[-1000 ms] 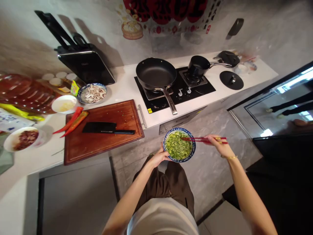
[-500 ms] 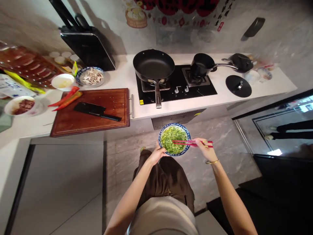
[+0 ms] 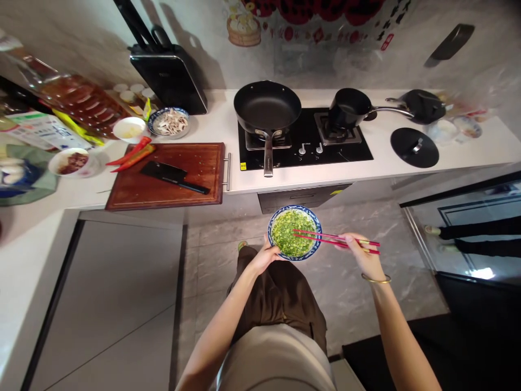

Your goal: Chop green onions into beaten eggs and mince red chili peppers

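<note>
My left hand (image 3: pixel 266 256) is closed on the lower left rim of a blue-and-white bowl (image 3: pixel 318 239), held over the floor in front of the counter. Inside it is a wet mixture with chopped greens (image 3: pixel 291 231). A pair of red chopsticks (image 3: pixel 331 239) is gripped in my right hand (image 3: pixel 360 252), to the right of the bowl. Their tips reach the middle of the green mixture, slightly apart from each other. Part of my left thumb shows over the rim; the other fingers are mostly hidden under the bowl.
A frying pan (image 3: pixel 267 108) and a saucepan (image 3: pixel 348 111) stand on the black stove (image 3: pixel 334 156). Leftward, a cleaver (image 3: pixel 173 176) and red chillies (image 3: pixel 132 155) lie on a cutting board (image 3: pixel 166 200). Behind it are a bowl of sliced mushrooms (image 3: pixel 171 122) and a knife block (image 3: pixel 171 79). A lid (image 3: pixel 411 147) lies at right.
My right hand has moved right and slightly down, drawing the chopsticks partly back, with tips still in the bowl. The whole view has shifted, showing more of the counter's left end.
</note>
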A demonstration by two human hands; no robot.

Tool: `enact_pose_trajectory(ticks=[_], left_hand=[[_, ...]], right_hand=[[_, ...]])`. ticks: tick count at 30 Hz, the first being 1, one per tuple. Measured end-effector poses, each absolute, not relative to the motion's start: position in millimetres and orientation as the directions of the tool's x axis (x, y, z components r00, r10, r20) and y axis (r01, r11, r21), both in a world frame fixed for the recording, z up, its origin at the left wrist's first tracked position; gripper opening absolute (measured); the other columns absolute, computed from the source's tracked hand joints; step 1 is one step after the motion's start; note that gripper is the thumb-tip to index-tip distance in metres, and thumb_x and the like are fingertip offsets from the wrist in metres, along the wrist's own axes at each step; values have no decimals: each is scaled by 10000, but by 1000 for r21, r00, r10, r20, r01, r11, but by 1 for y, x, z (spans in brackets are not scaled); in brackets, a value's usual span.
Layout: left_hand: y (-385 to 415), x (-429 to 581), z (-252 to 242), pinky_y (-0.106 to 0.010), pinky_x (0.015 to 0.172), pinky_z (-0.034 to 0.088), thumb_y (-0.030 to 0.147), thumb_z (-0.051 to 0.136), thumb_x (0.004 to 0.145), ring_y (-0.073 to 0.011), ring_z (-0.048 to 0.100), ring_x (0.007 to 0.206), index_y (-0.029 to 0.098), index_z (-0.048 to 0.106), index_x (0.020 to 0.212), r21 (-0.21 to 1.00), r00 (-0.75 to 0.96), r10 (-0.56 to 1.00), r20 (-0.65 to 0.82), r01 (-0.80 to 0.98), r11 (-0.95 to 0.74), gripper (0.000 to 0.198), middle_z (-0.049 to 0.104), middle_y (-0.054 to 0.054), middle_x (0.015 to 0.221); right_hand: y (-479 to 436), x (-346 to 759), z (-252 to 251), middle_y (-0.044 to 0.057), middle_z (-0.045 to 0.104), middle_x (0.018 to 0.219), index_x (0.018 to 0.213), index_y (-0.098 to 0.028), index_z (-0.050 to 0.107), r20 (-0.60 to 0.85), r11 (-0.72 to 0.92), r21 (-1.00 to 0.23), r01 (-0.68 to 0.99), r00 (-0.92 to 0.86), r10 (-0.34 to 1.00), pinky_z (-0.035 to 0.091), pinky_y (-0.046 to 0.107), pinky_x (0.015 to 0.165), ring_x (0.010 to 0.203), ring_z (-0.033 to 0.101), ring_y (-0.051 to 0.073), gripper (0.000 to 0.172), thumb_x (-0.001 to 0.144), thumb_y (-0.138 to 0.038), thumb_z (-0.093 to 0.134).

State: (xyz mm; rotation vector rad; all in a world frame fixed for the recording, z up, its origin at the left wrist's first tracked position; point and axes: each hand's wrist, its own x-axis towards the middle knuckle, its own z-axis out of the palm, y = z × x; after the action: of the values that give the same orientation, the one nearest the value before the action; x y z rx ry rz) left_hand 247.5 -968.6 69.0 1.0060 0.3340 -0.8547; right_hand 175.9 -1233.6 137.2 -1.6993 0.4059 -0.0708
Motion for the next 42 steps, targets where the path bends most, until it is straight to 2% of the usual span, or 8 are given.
enact_pose_trajectory(ticks=[4, 9, 16, 22, 25, 33, 39, 42], left_hand=[[-966, 247, 70, -506, 802, 508, 51, 554, 633, -173, 609, 827, 241, 344, 1213, 609, 647, -484, -589, 749, 261, 645, 555, -39, 1037], [-969, 243, 64, -501, 811, 507, 55, 551, 639, -169, 601, 859, 229, 375, 1160, 620, 646, -471, -600, 748, 236, 576, 513, -57, 1124], [-990, 235, 53, -486, 794, 519, 60, 528, 665, -161, 581, 875, 252, 320, 1201, 654, 702, -424, -572, 703, 280, 605, 472, -68, 1153], [-990, 232, 55, -462, 808, 518, 51, 542, 643, -137, 558, 866, 275, 317, 1206, 635, 674, -448, -588, 727, 260, 646, 479, -50, 1169], [-989, 231, 56, -464, 805, 518, 50, 542, 645, -132, 556, 864, 286, 311, 1204, 646, 673, -466, -574, 723, 247, 649, 477, -37, 1152], [-990, 227, 49, -446, 787, 527, 52, 530, 646, -124, 557, 829, 287, 284, 1199, 666, 694, -419, -586, 707, 238, 650, 472, -36, 1113], [-986, 225, 53, -470, 791, 519, 47, 532, 642, -152, 569, 862, 276, 278, 1211, 643, 684, -437, -584, 718, 266, 663, 483, -51, 1140], [-987, 224, 53, -482, 808, 509, 46, 548, 638, -148, 575, 851, 273, 291, 1213, 633, 684, -438, -583, 720, 283, 670, 505, -47, 1121]], right_hand=[[-1232, 159, 152, 44, 697, 991, 922, -237, 699, -247, -279, -926, -253, 967, -55, 527, 358, 867, 926, 647, 206, 237, 833, -390, 541], [-1239, 151, 156, 41, 681, 1047, 978, -243, 687, -156, -327, -913, -243, 950, -270, 497, 384, 902, 981, 629, 221, 249, 833, -384, 543], [-1223, 118, 143, 41, 699, 990, 938, -249, 700, -258, -341, -888, -309, 948, -185, 504, 361, 890, 942, 642, 208, 243, 839, -385, 524], [-1255, 124, 122, 67, 690, 1003, 937, -222, 693, -108, -324, -907, -269, 892, -438, 486, 419, 911, 966, 626, 226, 265, 824, -408, 541], [-1267, 129, 118, 67, 681, 1023, 971, -214, 685, -84, -284, -924, -256, 861, -502, 493, 433, 901, 969, 622, 228, 305, 819, -435, 540], [-1220, 110, 114, 66, 679, 995, 952, -211, 687, -276, -168, -925, -342, 905, -323, 538, 387, 839, 903, 639, 216, 286, 825, -422, 543], [-1229, 117, 119, 66, 665, 1023, 913, -202, 665, -190, -80, -960, -268, 833, -519, 537, 403, 841, 941, 631, 224, 241, 827, -395, 549], [-1231, 114, 130, 63, 652, 1074, 956, -201, 659, -211, -87, -956, -280, 861, -462, 535, 394, 847, 956, 629, 221, 253, 835, -388, 539]])
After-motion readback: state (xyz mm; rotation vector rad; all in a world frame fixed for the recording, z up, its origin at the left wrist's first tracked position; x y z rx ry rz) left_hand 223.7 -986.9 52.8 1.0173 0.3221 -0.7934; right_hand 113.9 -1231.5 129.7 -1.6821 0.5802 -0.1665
